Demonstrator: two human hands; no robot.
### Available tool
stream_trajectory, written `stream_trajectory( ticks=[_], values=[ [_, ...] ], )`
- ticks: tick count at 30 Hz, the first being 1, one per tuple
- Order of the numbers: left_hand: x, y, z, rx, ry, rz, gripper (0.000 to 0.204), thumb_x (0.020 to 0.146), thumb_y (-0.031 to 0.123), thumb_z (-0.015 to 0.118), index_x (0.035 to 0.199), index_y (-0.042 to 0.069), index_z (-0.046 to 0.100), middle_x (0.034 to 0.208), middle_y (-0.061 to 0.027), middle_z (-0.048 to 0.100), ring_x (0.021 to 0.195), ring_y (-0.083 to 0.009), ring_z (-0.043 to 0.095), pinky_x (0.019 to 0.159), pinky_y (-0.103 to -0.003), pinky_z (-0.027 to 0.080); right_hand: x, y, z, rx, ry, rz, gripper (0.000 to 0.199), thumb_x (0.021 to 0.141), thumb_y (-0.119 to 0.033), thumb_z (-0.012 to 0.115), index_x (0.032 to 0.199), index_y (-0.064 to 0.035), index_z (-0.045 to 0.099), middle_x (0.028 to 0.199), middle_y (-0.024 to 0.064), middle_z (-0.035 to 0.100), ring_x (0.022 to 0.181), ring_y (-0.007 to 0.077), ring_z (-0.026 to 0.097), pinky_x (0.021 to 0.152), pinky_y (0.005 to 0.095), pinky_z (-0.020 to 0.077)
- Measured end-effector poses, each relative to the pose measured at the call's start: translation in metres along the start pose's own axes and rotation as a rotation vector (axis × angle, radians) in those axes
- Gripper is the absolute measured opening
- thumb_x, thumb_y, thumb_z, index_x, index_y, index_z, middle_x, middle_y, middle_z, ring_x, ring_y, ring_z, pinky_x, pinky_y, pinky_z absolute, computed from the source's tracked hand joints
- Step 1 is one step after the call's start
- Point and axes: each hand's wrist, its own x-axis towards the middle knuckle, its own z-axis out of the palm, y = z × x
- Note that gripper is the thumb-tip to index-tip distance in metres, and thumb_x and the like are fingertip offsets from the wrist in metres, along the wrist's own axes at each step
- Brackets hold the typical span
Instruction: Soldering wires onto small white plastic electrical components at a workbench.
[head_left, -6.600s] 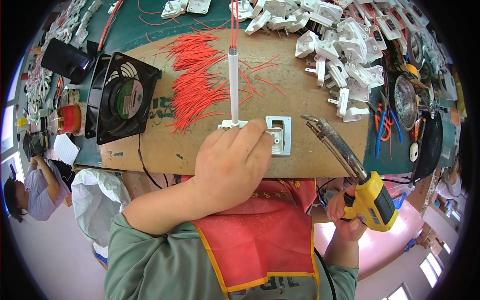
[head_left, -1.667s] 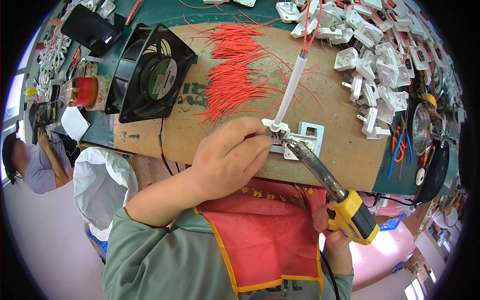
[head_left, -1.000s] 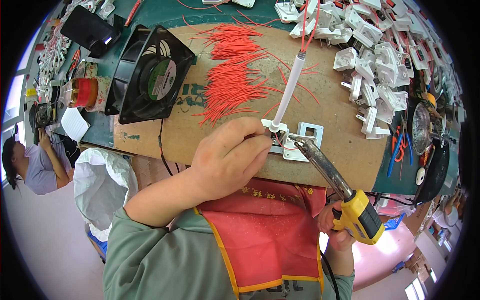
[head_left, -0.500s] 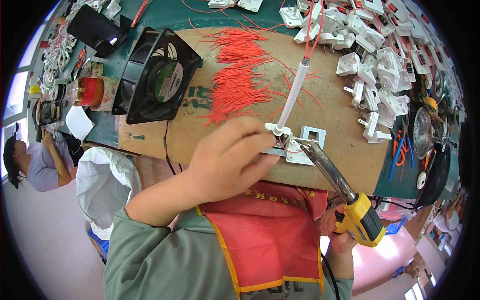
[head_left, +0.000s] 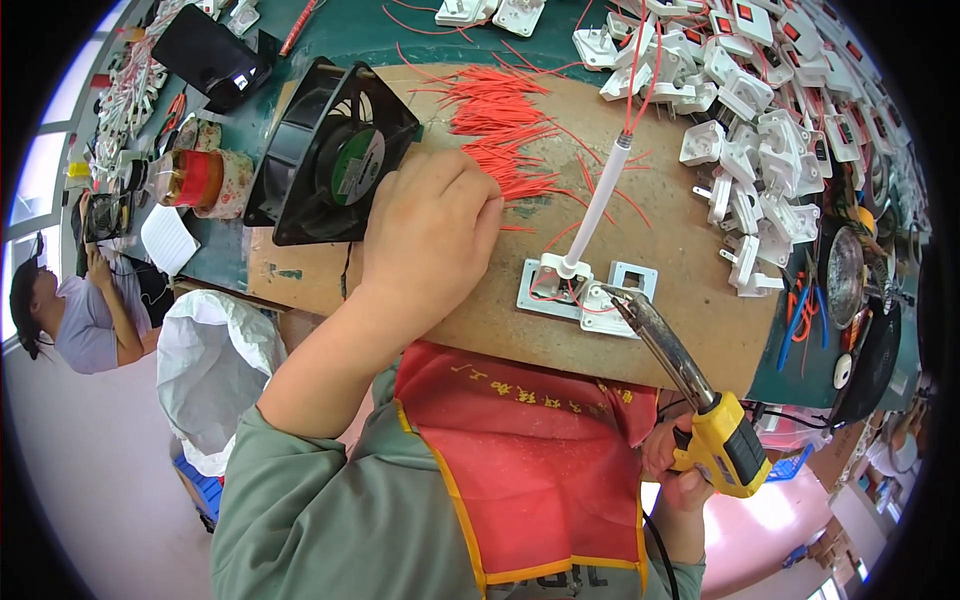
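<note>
On my feed, right hand: grip closed around the handle of the iron, presumably to keep skin off the hot barrel. Its tip is over the housing, just right of frame centre; contact unclear.

Left hand: fingers bent at the red wires, upper centre; I cannot tell whether they pinch any.

The tube leans up from the housing's left part, likely holding its leads clear of the iron.

Around: fan close beside the left hand, limiting room leftward; plugs heaped upper right; pliers right, on the surface.
</note>
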Motion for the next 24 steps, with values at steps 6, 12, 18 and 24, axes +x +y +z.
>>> stream_trajectory(
  ticks=[6, 12, 18, 24],
  values=[
    [-0.004, 0.01, -0.016, 0.005, -0.009, -0.038, 0.009, 0.077, 0.005, 0.072, 0.082, 0.005, 0.065, 0.089, -0.0084, 0.064, 0.085, -0.0292, 0.061, 0.074, -0.04, 0.048, 0.0, 0.0, -0.001, 0.0, 0.006, 0.013, 0.073, 0.076, -0.049, 0.081, 0.123, -0.004, 0.048, 0.065, 0.0006, 0.047, 0.052, 0.0141, 0.047, 0.047, 0.0286, 0.0396],
    [-0.013, 0.014, -0.028, 0.015, -0.016, -0.014, 0.011, 0.079, 0.005, 0.072, 0.086, 0.007, 0.064, 0.087, -0.008, 0.065, 0.081, -0.0289, 0.061, 0.072, -0.039, 0.046, 0.001, 0.0, -0.001, -0.013, 0.0, 0.016, 0.074, 0.075, -0.049, 0.081, 0.123, -0.0035, 0.049, 0.065, 0.0006, 0.047, 0.051, 0.014, 0.047, 0.046, 0.0287, 0.0398],
    [-0.018, 0.01, -0.029, -0.006, -0.084, -0.036, 0.011, 0.081, 0.004, 0.07, 0.089, 0.006, 0.062, 0.085, -0.0098, 0.065, 0.077, -0.0299, 0.061, 0.072, -0.04, 0.047, 0.002, -0.011, 0.008, 0.0, 0.017, 0.137, 0.058, 0.071, -0.051, 0.084, 0.088, -0.0052, 0.053, 0.072, 0.0034, 0.052, 0.065, 0.0149, 0.052, 0.058, 0.0266, 0.04],
    [-0.022, 0.009, -0.026, -0.124, -0.037, -0.019, 0.016, 0.081, 0.001, 0.068, 0.096, 0.005, 0.063, 0.085, -0.0092, 0.062, 0.079, -0.0297, 0.061, 0.068, -0.04, 0.049, 0.001, -0.005, 0.006, -0.007, 0.016, 0.059, 0.066, 0.075, -0.049, 0.082, 0.11, -0.0031, 0.051, 0.07, 0.0019, 0.049, 0.059, 0.0144, 0.049, 0.053, 0.0277, 0.0399]
  ],
)
